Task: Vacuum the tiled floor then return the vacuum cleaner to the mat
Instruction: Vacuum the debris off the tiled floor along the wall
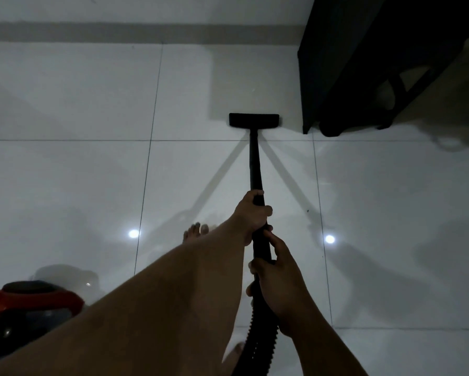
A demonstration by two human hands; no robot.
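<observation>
A black vacuum wand (255, 161) runs forward from my hands to a flat black floor nozzle (254, 120) lying on the glossy white tiled floor (78, 172). My left hand (252, 213) grips the wand higher up, fingers curled round it. Just behind, my right hand (275, 272) grips the handle where the ribbed black hose (260, 340) begins. The red and black canister body (29, 308) of the vacuum sits on the tiles at lower left, partly cut off by my left forearm. No mat is in view.
A dark piece of furniture (363, 63) stands at upper right, its leg just right of the nozzle. A wall with a grey skirting band (119, 32) runs across the far side. My bare foot (196, 230) shows under my left arm. Two ceiling lights reflect on the tiles.
</observation>
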